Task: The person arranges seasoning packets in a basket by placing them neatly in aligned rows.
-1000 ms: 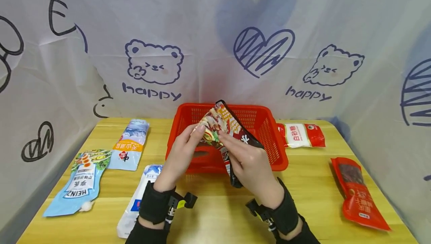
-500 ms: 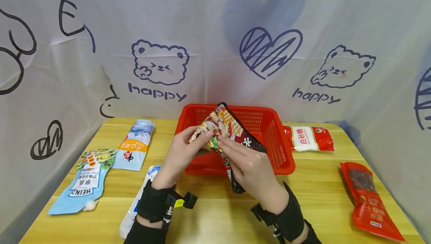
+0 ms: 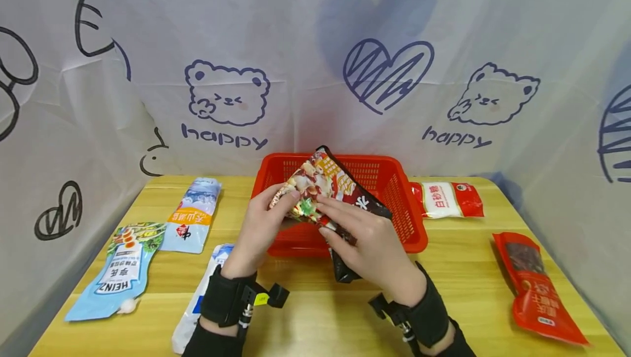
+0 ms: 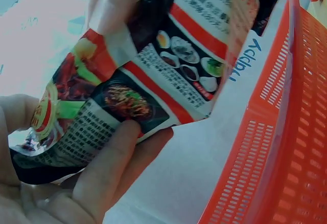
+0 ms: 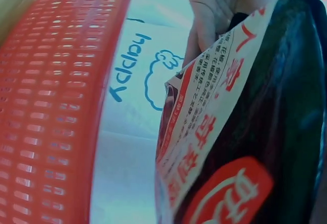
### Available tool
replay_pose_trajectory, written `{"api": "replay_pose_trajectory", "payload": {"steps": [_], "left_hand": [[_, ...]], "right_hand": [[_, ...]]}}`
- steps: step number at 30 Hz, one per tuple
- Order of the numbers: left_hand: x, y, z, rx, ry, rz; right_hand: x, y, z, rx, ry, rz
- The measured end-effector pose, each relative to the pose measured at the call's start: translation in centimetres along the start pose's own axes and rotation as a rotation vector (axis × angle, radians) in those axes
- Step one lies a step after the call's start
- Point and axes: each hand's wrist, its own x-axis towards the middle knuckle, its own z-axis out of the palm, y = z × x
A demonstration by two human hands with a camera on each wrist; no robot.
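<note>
A dark seasoning packet (image 3: 308, 179) with food pictures is held slantwise over the front of the red basket (image 3: 418, 239). My left hand (image 3: 256, 228) grips its left end, thumb on the front. In the left wrist view, that hand's fingers (image 4: 110, 168) support the printed back, near a picture of a cooked dish. My right hand (image 3: 374, 242) lies over the packet's lower right part, fingers stretched across the front and thumb a little lower. The right wrist view shows the packet's black side with a red logo; the right hand's own hold is hidden there.
On the left lie a light blue Heinz pouch (image 3: 120, 277), a salt bag (image 3: 193, 217) and a white bag (image 3: 197, 313) partly behind my left wrist. To the right are a sugar bag (image 3: 446, 200) and a red packet (image 3: 539, 297). A drawn-on white cloth (image 3: 305, 45) stands behind.
My right thumb has come out from the packet's edge onto its front. My left thumb has drawn back a little to the left. The packet stays over the basket.
</note>
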Motion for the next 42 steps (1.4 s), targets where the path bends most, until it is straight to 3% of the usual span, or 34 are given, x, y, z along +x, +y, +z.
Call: {"api": "replay_pose_trajectory", "payload": {"steps": [4, 9, 15, 23, 27, 31, 37, 42], "left_hand": [[-0.1, 0.1, -0.1, -0.016, 0.041, 0.002], [-0.1, 0.2, -0.2, -0.059, 0.077, 0.010], [-0.2, 0.4, -0.4, -0.122, 0.101, 0.018], [-0.2, 0.6, -0.6, -0.164, 0.130, 0.027], [-0.2, 0.6, -0.7, -0.162, 0.131, 0.029], [-0.4, 0.7, -0.7, -0.155, 0.114, 0.025], [-0.5, 0.8, -0.5, -0.148, 0.064, 0.000], [-0.5, 0.8, -0.6, -0.128, 0.023, -0.014]], "right_hand": [[0.1, 0.1, -0.7, 0.069, 0.019, 0.038], [0.2, 0.8, -1.7, 0.089, 0.100, 0.120], [0.2, 2.2, -2.4, 0.074, 0.161, 0.347], [0.1, 3.6, -3.0, 0.116, 0.078, 0.648], [0.3, 3.6, -3.3, 0.225, -0.001, 0.785], [0.4, 3.5, -3.3, 0.349, -0.013, 0.893], [0.4, 3.3, -2.5, 0.460, 0.095, 0.917], [0.3, 3.3, -2.0, 0.459, 0.189, 0.894]]}}
